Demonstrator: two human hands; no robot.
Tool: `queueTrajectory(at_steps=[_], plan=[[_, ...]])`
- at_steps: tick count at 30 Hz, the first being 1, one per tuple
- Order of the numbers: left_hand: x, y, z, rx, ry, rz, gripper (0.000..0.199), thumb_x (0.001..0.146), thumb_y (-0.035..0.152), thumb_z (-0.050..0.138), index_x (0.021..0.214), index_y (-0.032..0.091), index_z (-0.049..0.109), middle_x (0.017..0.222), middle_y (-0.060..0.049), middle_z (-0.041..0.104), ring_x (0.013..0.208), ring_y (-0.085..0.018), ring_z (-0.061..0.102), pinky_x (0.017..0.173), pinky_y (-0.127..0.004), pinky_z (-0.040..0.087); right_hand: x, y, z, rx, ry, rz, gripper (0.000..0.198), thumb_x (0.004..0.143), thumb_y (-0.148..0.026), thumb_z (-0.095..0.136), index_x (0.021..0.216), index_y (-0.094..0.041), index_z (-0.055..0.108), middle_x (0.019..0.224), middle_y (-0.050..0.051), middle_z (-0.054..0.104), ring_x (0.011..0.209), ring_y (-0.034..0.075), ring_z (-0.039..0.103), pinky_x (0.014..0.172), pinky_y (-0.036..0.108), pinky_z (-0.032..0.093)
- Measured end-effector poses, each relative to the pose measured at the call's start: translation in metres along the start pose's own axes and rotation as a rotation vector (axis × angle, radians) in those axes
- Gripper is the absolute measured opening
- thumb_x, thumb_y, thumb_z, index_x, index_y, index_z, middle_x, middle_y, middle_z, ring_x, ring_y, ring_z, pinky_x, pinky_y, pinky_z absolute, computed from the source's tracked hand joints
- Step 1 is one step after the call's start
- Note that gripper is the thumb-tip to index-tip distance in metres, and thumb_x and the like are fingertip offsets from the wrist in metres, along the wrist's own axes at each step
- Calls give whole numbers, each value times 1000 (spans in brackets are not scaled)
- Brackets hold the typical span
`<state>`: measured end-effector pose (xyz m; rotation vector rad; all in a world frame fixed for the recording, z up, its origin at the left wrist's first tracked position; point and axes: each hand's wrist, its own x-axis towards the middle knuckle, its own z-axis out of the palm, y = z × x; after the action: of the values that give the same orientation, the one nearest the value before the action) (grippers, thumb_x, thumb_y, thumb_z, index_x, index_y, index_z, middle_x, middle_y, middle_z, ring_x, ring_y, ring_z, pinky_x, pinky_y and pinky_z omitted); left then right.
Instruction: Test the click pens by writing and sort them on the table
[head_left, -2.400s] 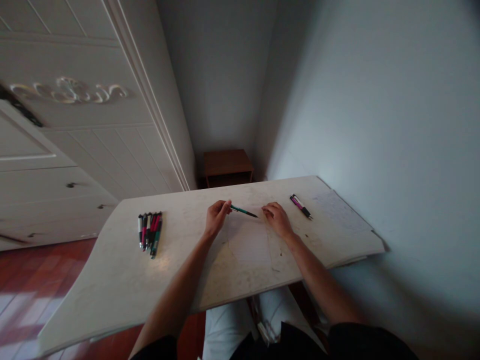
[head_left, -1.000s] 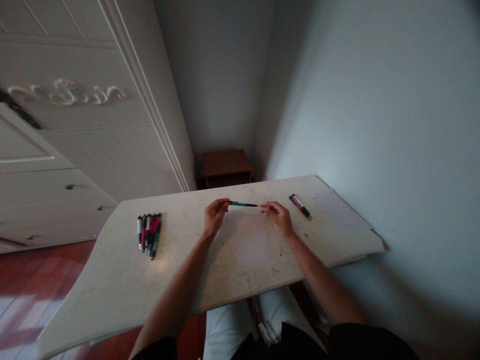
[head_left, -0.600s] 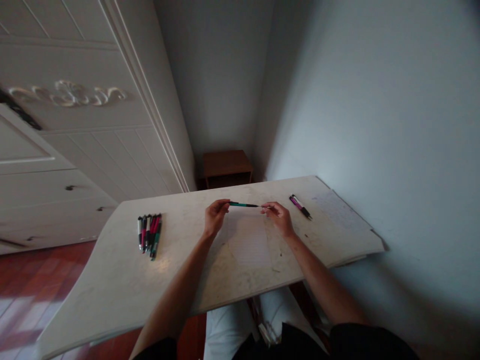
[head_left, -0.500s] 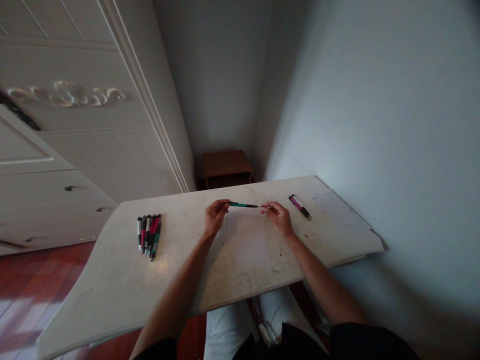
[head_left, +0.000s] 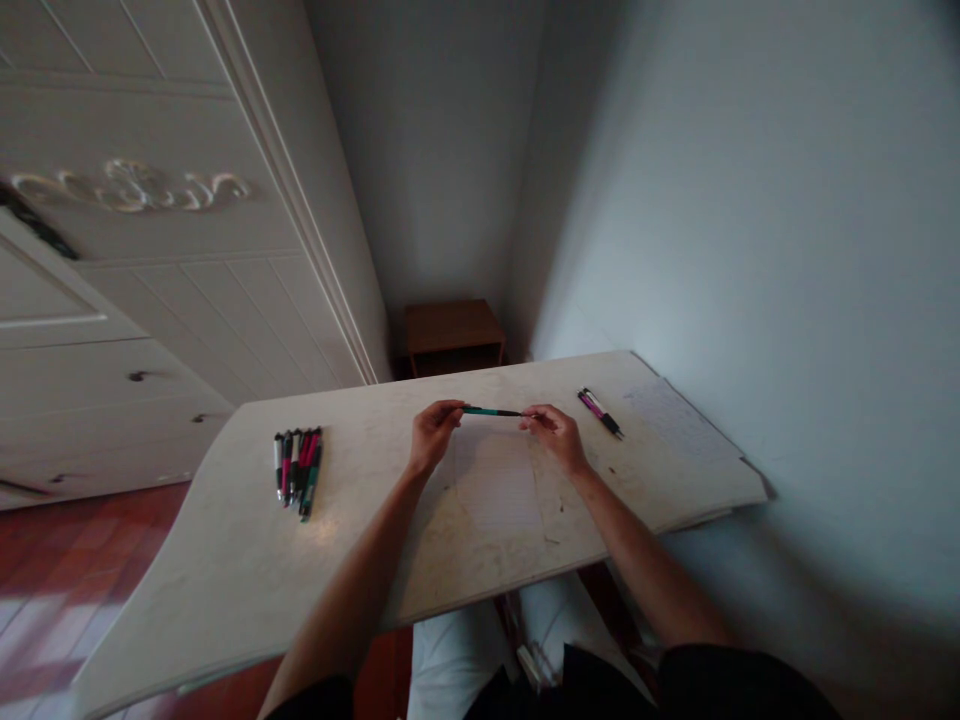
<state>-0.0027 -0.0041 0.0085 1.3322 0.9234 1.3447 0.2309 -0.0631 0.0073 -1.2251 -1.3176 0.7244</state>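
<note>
A teal pen with a black grip (head_left: 491, 411) is held level above a lined sheet of paper (head_left: 499, 480). My left hand (head_left: 435, 435) pinches its left end between thumb and fingers. At the grip end, the fingers of my right hand (head_left: 553, 433) close round the pen's tip, hiding it. Whether a small separate part sits in those fingers, I cannot tell. To the right lie two pens (head_left: 600, 412) side by side, one of them purple. A bunch of several pens (head_left: 298, 467) in white, pink and teal lies at the left.
The white table (head_left: 225, 590) has worn stains and a chipped right corner. A sheet with handwriting (head_left: 679, 418) lies at its right end. White cabinets (head_left: 150, 300) stand at the left, a wall (head_left: 787, 250) on the right, and a low brown stand (head_left: 454, 325) behind.
My hands have come slightly closer together. The thin stretch seen between the black grip and my right fingers has shortened, and the teal pen has shifted slightly right.
</note>
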Motion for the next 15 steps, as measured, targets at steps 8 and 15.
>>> queueTrajectory(at_steps=[8, 15], plan=[[-1, 2, 0, -39, -56, -16, 25, 72, 34, 74, 90, 16, 72, 94, -9, 74, 63, -12, 58, 60, -26, 48, -1, -1, 0, -19, 25, 2, 28, 77, -45, 68, 87, -19, 67, 74, 4, 70, 68, 19, 69, 66, 31, 55], [-2, 7, 2, -57, -57, -44, 26, 69, 34, 76, 88, 16, 72, 96, -11, 75, 72, -16, 64, 62, -27, 49, 0, 0, 0, -31, 11, 2, 29, 77, -46, 67, 88, -19, 68, 75, 4, 70, 67, 19, 68, 65, 31, 55]])
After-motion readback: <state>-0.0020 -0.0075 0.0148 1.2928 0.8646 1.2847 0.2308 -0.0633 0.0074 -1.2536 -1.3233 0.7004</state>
